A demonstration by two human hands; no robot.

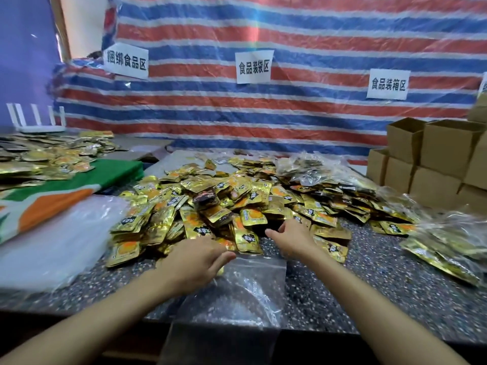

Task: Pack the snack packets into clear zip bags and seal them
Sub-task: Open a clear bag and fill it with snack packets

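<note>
Right now a clear zip bag [245, 293] lies flat on the speckled counter [369, 285], its near end hanging over the edge. At its 12 o'clock spreads the heap of gold snack packets [210, 206]. The left hand [196, 259] curls at the bag's 11 o'clock corner; whether it pinches the plastic I cannot tell. The right hand [290, 238] rests at the heap's near edge, at the bag's 1 o'clock, thumb spread wide from bent fingers, nothing between them. Filled bags [448, 246] lie at 3 o'clock, cardboard boxes [434, 167] at 2, spare clear bags [52, 246] at 9.
</note>
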